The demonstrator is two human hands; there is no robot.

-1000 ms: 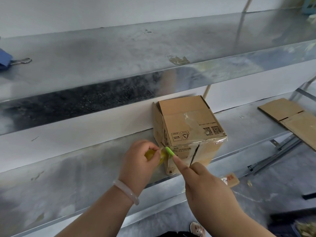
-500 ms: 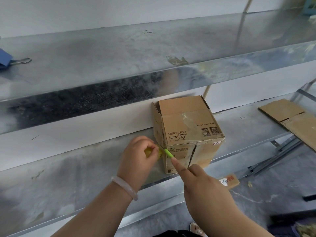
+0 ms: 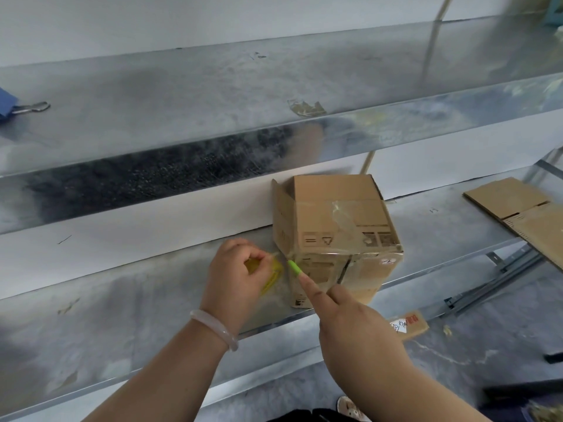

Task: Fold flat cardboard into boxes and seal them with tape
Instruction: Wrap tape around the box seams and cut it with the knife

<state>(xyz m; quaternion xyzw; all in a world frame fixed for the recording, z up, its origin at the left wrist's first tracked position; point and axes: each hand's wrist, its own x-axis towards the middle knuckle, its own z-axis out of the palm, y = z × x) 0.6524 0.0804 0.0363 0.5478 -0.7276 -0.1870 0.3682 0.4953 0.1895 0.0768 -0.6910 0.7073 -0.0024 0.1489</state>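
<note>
Left hand (image 3: pixel 240 275) curled around a yellow tape roll (image 3: pixel 269 274), fingers closed on it, pale bangle (image 3: pixel 214 328) on the wrist; roll sits just left of the cardboard box (image 3: pixel 335 236), a clear strip of tape looks stretched from it to the box's near-left corner, blurred so contact not certain. Right hand (image 3: pixel 356 327) mostly fisted, index finger extended with a green fingertip cover (image 3: pixel 295 267) pressing on the box's front face near that same corner; nothing gripped in it.

Box stands on the lower metal shelf (image 3: pixel 122 315), back against the white wall, top flaps closed with clear tape across them, rear flap slightly raised; contents not visible.

Flat cardboard sheets (image 3: pixel 524 208) lie on the same shelf at the right, well apart from the box; small cardboard scrap with a label (image 3: pixel 408 324) on the floor below. Upper metal shelf (image 3: pixel 213 95) carries a blue binder clip (image 3: pixel 18 106) at far left and a stuck tape remnant (image 3: pixel 306 108) near its front edge.
</note>
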